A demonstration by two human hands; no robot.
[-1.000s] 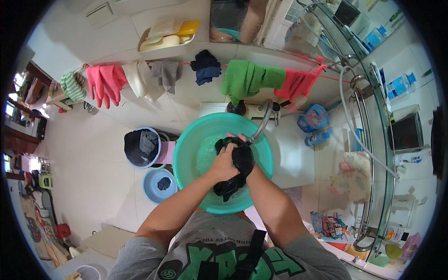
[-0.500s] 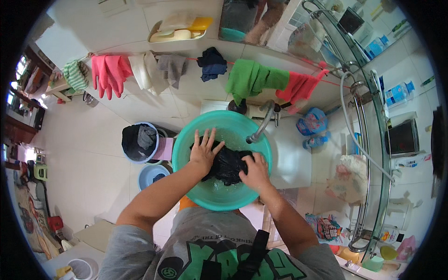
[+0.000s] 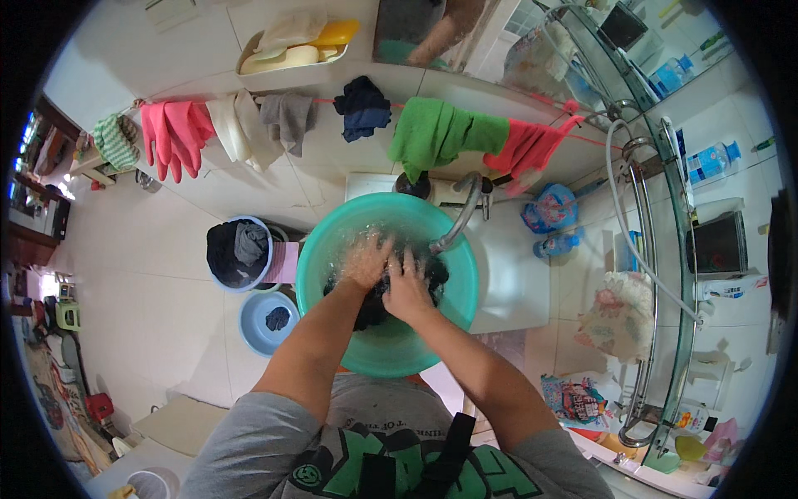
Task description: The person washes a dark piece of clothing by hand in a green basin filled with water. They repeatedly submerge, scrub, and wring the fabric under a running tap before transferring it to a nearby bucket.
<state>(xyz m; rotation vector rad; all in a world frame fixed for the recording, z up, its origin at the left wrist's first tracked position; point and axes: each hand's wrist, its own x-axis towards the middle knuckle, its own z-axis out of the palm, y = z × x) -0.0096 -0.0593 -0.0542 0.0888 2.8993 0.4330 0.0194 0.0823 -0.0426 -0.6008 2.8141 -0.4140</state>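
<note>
Dark wet cloth (image 3: 371,311) lies in water inside a round green basin (image 3: 455,324), mostly under my two hands. My left hand (image 3: 366,262) is down in the splashing water on the cloth, its fingers smeared by motion and spray. Close beside it, my right hand (image 3: 407,289) presses on the cloth with fingers stretched and somewhat apart. The two hands nearly touch near the basin's middle. A curved metal faucet (image 3: 468,212) reaches over the basin's right rim.
On the left stand a blue bucket (image 3: 268,270) of dark clothes and a smaller blue basin (image 3: 247,326) with a dark cloth. Pink gloves (image 3: 174,137), a green cloth (image 3: 445,133) and other cloths hang behind. A detergent bag (image 3: 549,208) and blue bottle (image 3: 557,244) are at right.
Both hands have come together toward the basin's middle, the right moving left from the cloth's right side. The cloth is pushed down and bunched, and the water now splashes.
</note>
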